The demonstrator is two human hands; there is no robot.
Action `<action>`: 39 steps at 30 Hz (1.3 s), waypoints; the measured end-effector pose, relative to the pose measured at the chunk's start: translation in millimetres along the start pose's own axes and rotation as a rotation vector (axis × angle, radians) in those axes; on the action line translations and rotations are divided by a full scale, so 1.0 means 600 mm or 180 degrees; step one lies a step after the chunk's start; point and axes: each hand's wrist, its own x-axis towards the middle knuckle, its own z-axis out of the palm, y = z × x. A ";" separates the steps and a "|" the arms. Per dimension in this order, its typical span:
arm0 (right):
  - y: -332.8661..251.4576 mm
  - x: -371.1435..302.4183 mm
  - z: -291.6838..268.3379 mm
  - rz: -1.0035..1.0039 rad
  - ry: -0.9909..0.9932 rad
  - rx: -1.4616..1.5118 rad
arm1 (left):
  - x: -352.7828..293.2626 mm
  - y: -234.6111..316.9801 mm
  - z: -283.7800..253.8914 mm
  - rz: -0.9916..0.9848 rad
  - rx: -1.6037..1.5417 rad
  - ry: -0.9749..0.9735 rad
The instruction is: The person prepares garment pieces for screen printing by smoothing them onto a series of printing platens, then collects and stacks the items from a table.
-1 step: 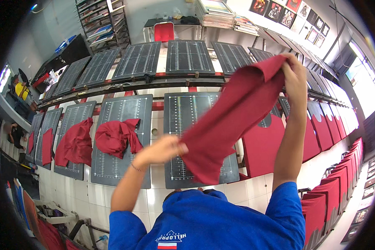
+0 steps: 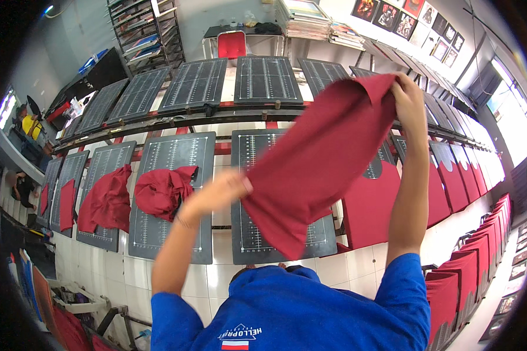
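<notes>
A dark red shirt (image 2: 325,155) is stretched at a slant between my two hands, above a black board with white ruled marks (image 2: 249,237). My right hand (image 2: 409,102), raised at the upper right, grips its top end. Lower down, my left hand (image 2: 222,190) is closed on the shirt's left edge and looks slightly blurred. The cloth hides much of the board. On the board to the left lies a bunched red shirt (image 2: 163,192), and another crumpled red shirt (image 2: 106,200) lies one board further left.
Right of me, a red shirt (image 2: 372,205) is pulled flat over a board, with more dressed boards (image 2: 449,186) beyond. Another row of black boards (image 2: 266,79) stands behind a dark rail (image 2: 175,120). Red cloths (image 2: 442,298) hang at the lower right. A person in yellow (image 2: 30,126) is far left.
My left hand has moved up and slightly left, and the held shirt is spread wider. My right hand has shifted only a little to the left.
</notes>
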 end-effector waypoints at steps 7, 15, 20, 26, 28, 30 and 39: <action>0.165 0.148 -0.003 0.1322 0.0551 0.1524 | 0.061 0.218 -0.248 0.0447 0.4151 0.1092; 0.050 -0.031 -0.164 0.0292 0.1295 0.2456 | -0.138 0.254 -0.068 0.2604 0.0966 0.2699; 0.214 -0.266 -0.197 0.0768 0.0520 0.2980 | -0.225 0.107 0.044 0.1757 0.1445 0.2401; 0.188 -0.523 -0.096 0.1605 0.0100 0.1899 | -0.293 -0.065 0.166 -0.0572 0.1383 0.2392; 0.236 -0.607 -0.101 0.1850 -0.0511 0.2020 | -0.302 -0.105 0.180 -0.1468 0.0894 0.1802; 0.281 -0.661 -0.121 0.3379 -0.2001 0.1242 | -0.322 -0.162 0.186 -0.1665 0.1020 0.1233; 0.417 -0.694 0.169 0.2905 -0.1240 0.1024 | -0.168 -0.509 0.180 -0.2249 -0.3411 0.2266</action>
